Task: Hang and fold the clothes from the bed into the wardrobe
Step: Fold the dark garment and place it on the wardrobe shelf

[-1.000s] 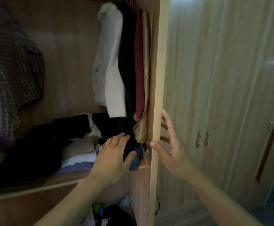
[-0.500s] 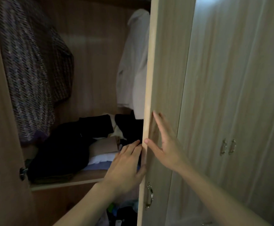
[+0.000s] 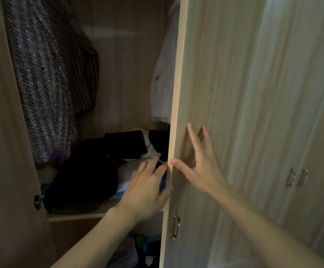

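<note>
Far left, the inner face of an open side door [image 3: 6,132], a dark hinge [image 3: 38,200] fixed on its edge; next, a knitted garment [image 3: 41,84] in purple-grey, hanging full length inside the wardrobe; behind and just right of it, a brown checked garment [image 3: 82,74], also hanging; below these, a shelf [image 3: 76,216] bearing a heap of dark clothes [image 3: 91,171], with pale folded pieces [image 3: 125,169] in beige, white and blue stacked at its right end; under the shelf, a dim jumble of items [image 3: 143,246], too dark to name; above the stack, a white garment [image 3: 163,84], hanging, partly hidden by the door edge; left hand [image 3: 147,188], fingers straight and slightly apart, reaching over the pale stack, thumb against the door's edge, contact with the cloth not discernible; wardrobe door [image 3: 205,74], light wood grain, partly open, metal handle [image 3: 176,225] low on its face; right hand [image 3: 203,167], laid flat on the door's outer face, fingers spread, thumb at the edge, gripping nothing; far right, further closed doors [image 3: 292,93] with a pair of handles [image 3: 297,176] side by side.
</note>
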`<state>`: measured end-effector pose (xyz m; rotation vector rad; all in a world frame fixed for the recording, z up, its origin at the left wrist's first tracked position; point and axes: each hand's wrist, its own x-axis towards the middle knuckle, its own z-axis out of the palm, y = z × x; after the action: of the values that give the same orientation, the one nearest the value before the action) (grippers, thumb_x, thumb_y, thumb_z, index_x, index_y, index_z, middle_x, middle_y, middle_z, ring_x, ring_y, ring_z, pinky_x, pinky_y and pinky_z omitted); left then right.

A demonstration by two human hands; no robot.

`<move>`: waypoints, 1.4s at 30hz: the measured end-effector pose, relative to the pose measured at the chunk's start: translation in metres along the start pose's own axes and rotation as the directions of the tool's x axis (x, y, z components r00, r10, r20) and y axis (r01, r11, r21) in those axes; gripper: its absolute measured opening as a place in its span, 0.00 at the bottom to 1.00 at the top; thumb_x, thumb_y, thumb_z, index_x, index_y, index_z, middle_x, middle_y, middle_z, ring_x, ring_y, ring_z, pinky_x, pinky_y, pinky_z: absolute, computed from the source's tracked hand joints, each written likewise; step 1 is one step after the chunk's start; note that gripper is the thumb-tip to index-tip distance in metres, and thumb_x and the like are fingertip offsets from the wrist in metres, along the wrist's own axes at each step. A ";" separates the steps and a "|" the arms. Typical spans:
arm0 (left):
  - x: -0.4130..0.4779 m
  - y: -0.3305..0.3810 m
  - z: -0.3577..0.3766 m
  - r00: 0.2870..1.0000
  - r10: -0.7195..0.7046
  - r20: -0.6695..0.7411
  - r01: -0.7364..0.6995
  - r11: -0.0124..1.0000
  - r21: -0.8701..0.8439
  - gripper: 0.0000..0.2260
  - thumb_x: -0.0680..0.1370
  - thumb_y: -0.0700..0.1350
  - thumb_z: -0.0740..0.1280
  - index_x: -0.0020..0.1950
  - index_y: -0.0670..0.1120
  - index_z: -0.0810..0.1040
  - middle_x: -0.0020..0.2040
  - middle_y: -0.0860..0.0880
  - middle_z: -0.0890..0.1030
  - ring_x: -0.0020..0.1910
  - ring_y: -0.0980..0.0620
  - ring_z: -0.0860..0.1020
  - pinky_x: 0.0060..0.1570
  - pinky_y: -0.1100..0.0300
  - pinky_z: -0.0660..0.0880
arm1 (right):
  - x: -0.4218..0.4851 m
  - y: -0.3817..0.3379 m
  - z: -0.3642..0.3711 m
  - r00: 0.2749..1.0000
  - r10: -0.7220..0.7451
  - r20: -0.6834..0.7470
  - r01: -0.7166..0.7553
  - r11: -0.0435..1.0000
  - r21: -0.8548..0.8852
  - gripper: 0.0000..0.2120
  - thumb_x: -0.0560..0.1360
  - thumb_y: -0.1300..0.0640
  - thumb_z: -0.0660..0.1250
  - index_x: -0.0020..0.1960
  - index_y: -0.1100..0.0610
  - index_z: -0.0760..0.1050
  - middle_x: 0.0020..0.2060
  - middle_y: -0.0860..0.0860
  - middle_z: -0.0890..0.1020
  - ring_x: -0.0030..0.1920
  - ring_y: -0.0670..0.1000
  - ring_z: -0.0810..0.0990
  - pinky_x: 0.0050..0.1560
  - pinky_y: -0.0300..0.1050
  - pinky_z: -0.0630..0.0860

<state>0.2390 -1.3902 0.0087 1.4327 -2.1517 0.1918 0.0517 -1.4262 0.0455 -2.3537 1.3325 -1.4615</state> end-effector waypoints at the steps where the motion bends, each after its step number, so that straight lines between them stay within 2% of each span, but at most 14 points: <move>1: 0.001 -0.004 0.001 1.000 -0.005 -0.005 0.005 1.000 0.005 0.30 0.80 0.62 0.60 0.80 0.56 0.56 0.81 0.53 0.53 0.78 0.50 0.53 0.75 0.50 0.61 | 0.005 0.005 0.004 1.000 -0.028 -0.009 0.028 0.999 -0.027 0.46 0.69 0.30 0.66 0.77 0.31 0.41 0.79 0.47 0.36 0.79 0.51 0.35 0.75 0.68 0.50; 5: 0.006 -0.015 0.002 1.000 -0.031 -0.004 0.031 1.000 0.005 0.31 0.79 0.65 0.57 0.80 0.57 0.57 0.81 0.53 0.54 0.79 0.52 0.53 0.75 0.49 0.61 | 0.025 0.025 0.019 0.987 -0.149 -0.057 0.146 0.988 -0.059 0.46 0.71 0.36 0.71 0.79 0.37 0.46 0.79 0.51 0.35 0.79 0.55 0.34 0.74 0.72 0.49; 9: 0.020 -0.029 -0.001 0.999 -0.039 -0.039 0.041 0.997 0.072 0.32 0.78 0.71 0.49 0.78 0.58 0.64 0.81 0.53 0.56 0.79 0.52 0.55 0.74 0.51 0.61 | 0.044 0.042 0.037 0.976 -0.203 -0.081 0.198 0.978 -0.069 0.46 0.70 0.33 0.70 0.79 0.37 0.47 0.79 0.53 0.34 0.79 0.59 0.35 0.72 0.75 0.52; 12: 0.030 -0.039 0.002 0.996 -0.066 -0.058 0.071 0.994 0.081 0.32 0.79 0.71 0.48 0.78 0.57 0.64 0.81 0.53 0.56 0.79 0.52 0.55 0.73 0.52 0.61 | 0.054 0.045 0.051 0.974 -0.201 -0.108 0.175 0.962 -0.210 0.46 0.70 0.30 0.66 0.79 0.37 0.46 0.79 0.56 0.37 0.79 0.61 0.37 0.72 0.74 0.53; 15: 0.036 -0.052 0.008 0.992 -0.119 -0.053 0.124 0.986 0.113 0.33 0.78 0.72 0.46 0.80 0.60 0.58 0.81 0.53 0.55 0.79 0.52 0.53 0.73 0.53 0.58 | 0.064 0.047 0.063 0.974 -0.196 -0.118 0.160 0.952 -0.260 0.47 0.69 0.31 0.66 0.79 0.38 0.45 0.79 0.59 0.39 0.79 0.62 0.36 0.73 0.72 0.50; 19: 0.048 -0.064 0.015 0.989 -0.147 -0.029 0.150 0.983 0.111 0.34 0.78 0.73 0.45 0.81 0.59 0.53 0.82 0.54 0.53 0.79 0.52 0.52 0.74 0.50 0.57 | 0.074 0.054 0.072 0.972 -0.210 -0.101 0.166 0.928 -0.332 0.48 0.70 0.32 0.67 0.80 0.40 0.45 0.79 0.61 0.40 0.79 0.64 0.37 0.72 0.73 0.54; 28: 0.074 -0.089 0.021 0.991 -0.130 0.003 0.128 0.981 0.143 0.36 0.78 0.73 0.43 0.81 0.56 0.55 0.82 0.52 0.52 0.79 0.51 0.53 0.76 0.50 0.57 | 0.090 0.055 0.092 0.979 -0.156 -0.128 0.096 0.917 -0.387 0.50 0.68 0.32 0.69 0.80 0.41 0.45 0.79 0.60 0.41 0.79 0.63 0.39 0.71 0.74 0.55; 33: 0.087 -0.107 0.026 0.993 -0.113 0.018 0.111 0.989 0.096 0.34 0.79 0.71 0.42 0.81 0.56 0.54 0.82 0.52 0.53 0.79 0.50 0.53 0.76 0.48 0.58 | 0.101 0.054 0.104 0.982 -0.121 -0.143 0.052 0.911 -0.409 0.49 0.68 0.33 0.69 0.80 0.41 0.44 0.79 0.61 0.41 0.79 0.64 0.39 0.71 0.75 0.55; 36: 0.095 -0.115 0.029 0.989 -0.144 0.034 0.141 0.988 0.060 0.35 0.78 0.70 0.38 0.81 0.56 0.54 0.82 0.51 0.52 0.79 0.49 0.53 0.76 0.47 0.58 | 0.107 0.054 0.111 0.985 -0.100 -0.142 0.031 0.905 -0.425 0.49 0.68 0.32 0.68 0.80 0.41 0.45 0.79 0.62 0.42 0.78 0.65 0.38 0.70 0.76 0.55; 42: 0.112 -0.127 0.035 0.978 -0.196 0.071 0.193 0.980 0.038 0.36 0.77 0.70 0.38 0.81 0.57 0.52 0.82 0.51 0.51 0.79 0.48 0.51 0.76 0.44 0.57 | 0.123 0.057 0.126 0.987 -0.056 -0.151 -0.029 0.862 -0.507 0.52 0.68 0.32 0.69 0.80 0.40 0.40 0.79 0.63 0.43 0.78 0.66 0.40 0.70 0.76 0.56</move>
<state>0.3075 -1.5488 0.0144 1.6811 -2.0576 0.1011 0.1329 -1.5925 0.0360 -2.5800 1.9594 -1.4725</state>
